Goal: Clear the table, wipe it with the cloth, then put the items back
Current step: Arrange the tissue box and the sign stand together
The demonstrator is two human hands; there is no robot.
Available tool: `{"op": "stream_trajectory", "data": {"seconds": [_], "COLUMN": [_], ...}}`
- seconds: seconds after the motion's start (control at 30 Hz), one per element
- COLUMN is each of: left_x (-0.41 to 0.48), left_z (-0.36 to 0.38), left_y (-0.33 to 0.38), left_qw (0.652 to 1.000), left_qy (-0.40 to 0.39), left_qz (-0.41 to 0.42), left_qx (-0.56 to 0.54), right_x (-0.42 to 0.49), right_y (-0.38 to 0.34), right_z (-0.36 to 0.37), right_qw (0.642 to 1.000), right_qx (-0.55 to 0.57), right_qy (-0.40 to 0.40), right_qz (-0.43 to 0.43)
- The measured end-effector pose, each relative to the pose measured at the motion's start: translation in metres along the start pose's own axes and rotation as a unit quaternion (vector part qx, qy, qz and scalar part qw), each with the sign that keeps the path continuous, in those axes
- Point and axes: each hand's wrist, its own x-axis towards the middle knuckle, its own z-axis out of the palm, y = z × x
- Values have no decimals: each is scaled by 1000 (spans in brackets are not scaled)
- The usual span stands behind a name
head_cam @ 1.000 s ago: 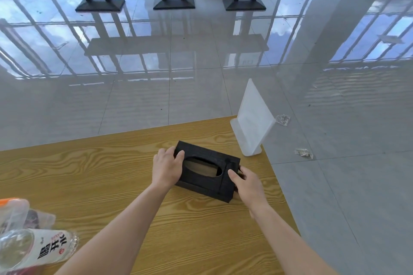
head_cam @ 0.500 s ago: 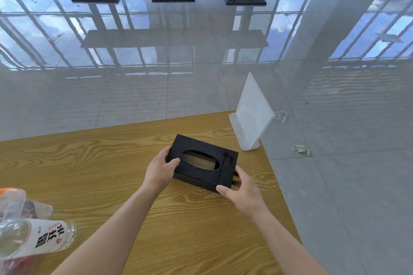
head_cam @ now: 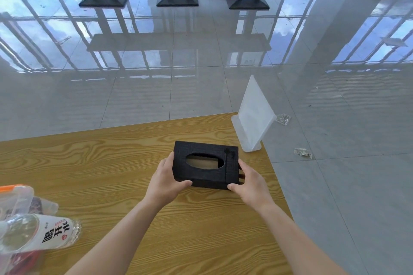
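Observation:
A black tissue box (head_cam: 206,152) with an oval opening on top is held over the wooden table (head_cam: 111,163) near its far right corner. My left hand (head_cam: 166,179) grips the box's left end, thumb along the near side. My right hand (head_cam: 250,182) grips its right end, thumb at the near corner. A white plastic sign stand (head_cam: 253,116) leans upright at the table's far right corner, just behind the box. No cloth is in view.
At the near left edge of the view lie a clear plastic bottle (head_cam: 38,233) with a white label and a clear container with an orange lid (head_cam: 15,196). Shiny tiled floor surrounds the table, with crumpled wrappers (head_cam: 302,152) on it to the right.
Both hands have turned the black tissue box so it sits squarer to me, and they have shifted their grip to its two ends.

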Motion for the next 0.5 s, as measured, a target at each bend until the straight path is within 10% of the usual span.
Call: {"op": "stream_trajectory", "data": {"seconds": [0.5], "left_x": [11], "left_z": [13], "left_y": [0], "left_qw": [999], "left_qy": [50], "left_qz": [16], "left_qx": [5], "right_x": [30], "right_y": [-6], "right_z": [-12], "right_qw": [999], "right_qx": [-40], "right_qy": [-5], "right_qz": [-8]}}
